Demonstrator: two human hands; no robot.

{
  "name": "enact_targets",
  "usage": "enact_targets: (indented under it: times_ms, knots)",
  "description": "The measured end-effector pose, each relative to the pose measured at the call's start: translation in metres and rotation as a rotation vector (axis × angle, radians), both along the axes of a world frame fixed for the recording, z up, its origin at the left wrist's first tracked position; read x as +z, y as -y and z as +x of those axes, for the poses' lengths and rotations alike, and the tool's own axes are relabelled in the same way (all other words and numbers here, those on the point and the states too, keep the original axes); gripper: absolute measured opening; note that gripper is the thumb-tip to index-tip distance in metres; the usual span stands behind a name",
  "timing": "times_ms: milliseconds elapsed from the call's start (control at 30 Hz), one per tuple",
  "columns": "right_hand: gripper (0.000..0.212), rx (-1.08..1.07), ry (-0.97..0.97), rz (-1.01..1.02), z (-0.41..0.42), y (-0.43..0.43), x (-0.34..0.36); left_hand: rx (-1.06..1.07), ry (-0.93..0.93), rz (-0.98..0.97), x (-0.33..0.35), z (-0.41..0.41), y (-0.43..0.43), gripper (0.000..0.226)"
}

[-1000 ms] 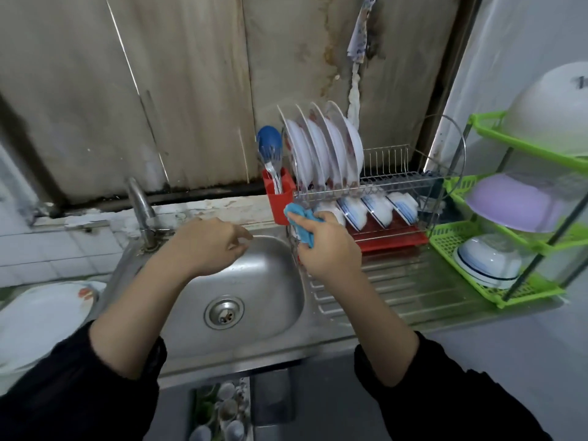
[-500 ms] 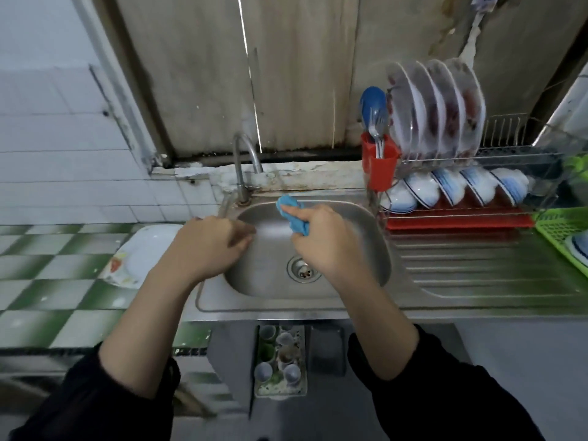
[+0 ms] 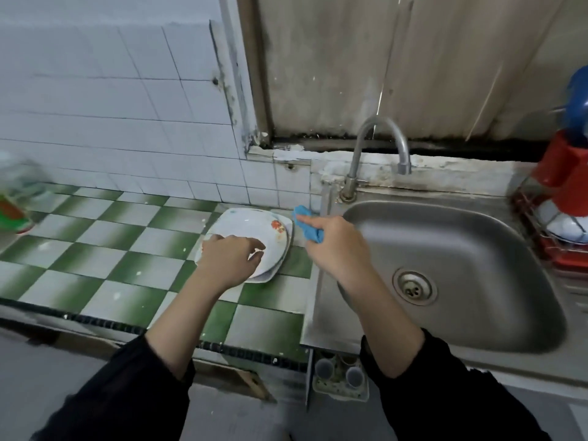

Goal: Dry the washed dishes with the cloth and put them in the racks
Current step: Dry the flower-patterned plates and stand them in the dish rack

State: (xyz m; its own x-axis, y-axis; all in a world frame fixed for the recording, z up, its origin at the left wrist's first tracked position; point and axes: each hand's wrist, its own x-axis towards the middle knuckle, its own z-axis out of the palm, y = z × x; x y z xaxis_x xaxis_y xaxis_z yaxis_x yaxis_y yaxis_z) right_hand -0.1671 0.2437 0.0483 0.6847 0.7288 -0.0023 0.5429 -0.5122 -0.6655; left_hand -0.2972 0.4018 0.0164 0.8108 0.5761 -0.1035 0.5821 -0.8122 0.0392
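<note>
A short stack of white square plates with a red flower print lies on the green-and-white checked counter, just left of the sink. My left hand is over the near side of the top plate, fingers loosely bent and spread, with no clear hold on it. My right hand grips a bunched blue cloth above the sink's left rim, just right of the plates. Only the left end of the dish rack shows at the far right edge.
The steel sink with its curved tap fills the right half. A red cutlery holder with a blue ladle hangs on the rack. A blurred bottle stands at the far left. Cups sit below the counter.
My view has swung left from the rack to the counter. Both hands moved left with it; the left now reaches over the plates, and the right still holds the cloth.
</note>
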Motion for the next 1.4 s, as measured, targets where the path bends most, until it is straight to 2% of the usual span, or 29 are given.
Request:
enact_targets:
  times_ms: [167, 367, 600, 700, 967, 1167, 1267, 1300, 1400]
  knots:
    - [0.053, 0.037, -0.040, -0.112, -0.002, -0.072, -0.033, 0.024, -0.092, -0.157, -0.064, 0.002, -0.060, 0.039]
    - [0.053, 0.030, -0.068, -0.228, 0.001, -0.127, -0.066, -0.064, -0.260, -0.257, -0.127, 0.011, -0.099, 0.056]
    - [0.054, 0.121, -0.068, -0.438, 0.010, -0.168, -0.091, -0.093, -0.254, -0.200, -0.165, 0.011, -0.122, 0.065]
    - [0.054, 0.132, -0.078, -0.481, 0.018, -0.175, -0.093, -0.091, -0.226, -0.165, -0.179, 0.008, -0.122, 0.058]
    - [0.051, 0.138, -0.165, -0.486, 0.029, -0.155, -0.096, -0.115, -0.235, -0.012, -0.182, 0.000, -0.107, 0.051]
    - [0.051, 0.145, -0.174, -0.491, 0.034, -0.133, -0.089, -0.119, -0.047, 0.098, -0.175, -0.013, -0.096, 0.041]
    - [0.052, 0.153, -0.193, -0.461, 0.037, -0.124, -0.080, -0.130, -0.051, 0.097, -0.162, -0.020, -0.088, 0.035]
    - [0.052, 0.152, -0.201, -0.446, 0.038, -0.122, -0.077, -0.136, -0.037, 0.064, -0.155, -0.021, -0.086, 0.040]
    - [0.052, 0.151, -0.197, -0.397, 0.043, -0.116, -0.067, -0.012, -0.080, -0.048, -0.138, -0.021, -0.077, 0.076]
